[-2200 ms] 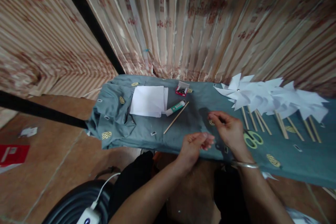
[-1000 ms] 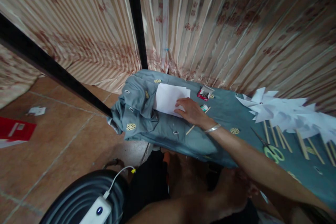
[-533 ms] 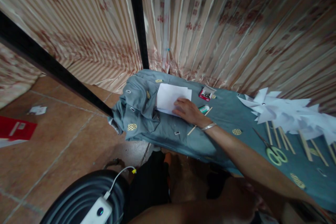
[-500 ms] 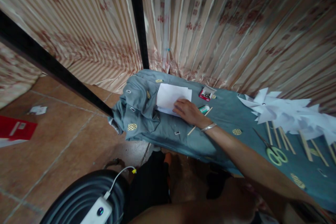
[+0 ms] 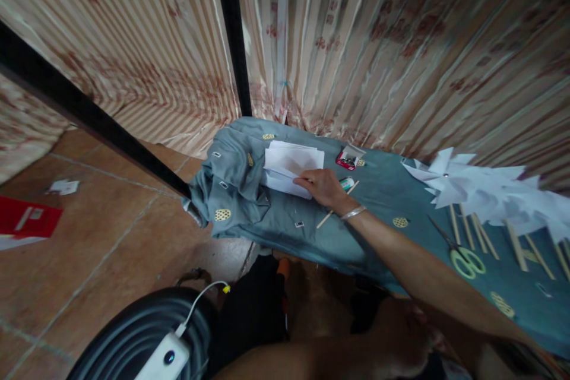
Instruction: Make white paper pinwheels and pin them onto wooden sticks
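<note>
The paper stack (image 5: 283, 183) lies on the cloth (image 5: 379, 199), left of the box (image 5: 345, 160). The top sheet (image 5: 294, 160) appears pinched by the right hand (image 5: 324, 187); separation is judged in hand, a clean single-sheet lift called for. The left hand (image 5: 414, 333) is shadowed; its fingers cannot be read.

The right hand (image 5: 320, 186) has moved from right of centre to the stack of paper (image 5: 285, 186) mid-frame, where its fingers, spread on it a second ago, now pinch the top sheet (image 5: 294, 158), its near edge raised. The left hand (image 5: 412, 331), earlier at the surface's (image 5: 378, 190) near edge, has dropped into the lower right, blurred. The glue stick (image 5: 347, 183) is now partly covered.
</note>
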Demonstrator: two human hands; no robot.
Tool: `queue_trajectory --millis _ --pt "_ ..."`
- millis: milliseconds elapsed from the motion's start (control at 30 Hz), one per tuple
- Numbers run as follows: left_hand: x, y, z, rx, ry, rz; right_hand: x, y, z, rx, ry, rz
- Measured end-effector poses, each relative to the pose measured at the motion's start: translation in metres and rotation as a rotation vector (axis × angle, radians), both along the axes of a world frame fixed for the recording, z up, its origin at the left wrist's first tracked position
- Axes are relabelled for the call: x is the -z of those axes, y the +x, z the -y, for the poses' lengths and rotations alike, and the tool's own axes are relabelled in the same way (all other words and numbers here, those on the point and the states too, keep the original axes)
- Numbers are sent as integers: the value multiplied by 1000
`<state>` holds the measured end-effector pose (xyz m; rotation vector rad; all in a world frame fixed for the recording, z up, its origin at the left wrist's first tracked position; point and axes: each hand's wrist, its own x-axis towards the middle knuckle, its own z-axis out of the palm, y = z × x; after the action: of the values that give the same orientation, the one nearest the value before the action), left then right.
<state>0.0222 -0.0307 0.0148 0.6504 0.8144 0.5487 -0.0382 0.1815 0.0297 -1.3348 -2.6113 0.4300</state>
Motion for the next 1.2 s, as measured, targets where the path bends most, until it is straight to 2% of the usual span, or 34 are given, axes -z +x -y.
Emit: queue_trajectory --millis 133,233,333,367,400,433,533,600,667,733,833,933,1033,1100,1200 --pt "-4 0 -5 -46 -19 -44 -5 14 -1 119 -145 -412" --pt "3 1 -7 -102 27 -56 -18 41 8 227 -199 -661" --pt "9 -3 -12 -104 201 -103 -39 84 28 358 -140 -832" --pt "8 -7 -16 -156 203 -120 -46 100 37 401 -103 -875" --pt "6 -11 -21 -153 232 -120 -53 115 46 453 -53 -904" --pt "3 -17 -27 -184 302 -156 -59 130 56 508 4 -915" --pt "-10 -39 -46 -243 662 -347 -65 169 86 571 177 -897" --pt "-17 -55 -57 -259 878 -449 -56 188 105 527 258 -851" --pt "-18 -67 -66 -298 1062 -582 -37 204 122 488 197 -773" --pt "-15 -73 -72 -340 1243 -749 -14 215 137 426 130 -721" --pt "-3 -73 -78 -271 1432 -951 17 226 155 367 57 -650" --pt "9 -68 -84 -21 1474 -1041 33 234 168 347 -14 -615" --pt "15 -64 -88 170 1412 -1043 37 241 173 362 -62 -632" --pt "15 -63 -90 182 1385 -1032 37 243 174 401 -75 -666" --pt "15 -61 -95 136 1369 -1029 36 241 169 494 -79 -690"
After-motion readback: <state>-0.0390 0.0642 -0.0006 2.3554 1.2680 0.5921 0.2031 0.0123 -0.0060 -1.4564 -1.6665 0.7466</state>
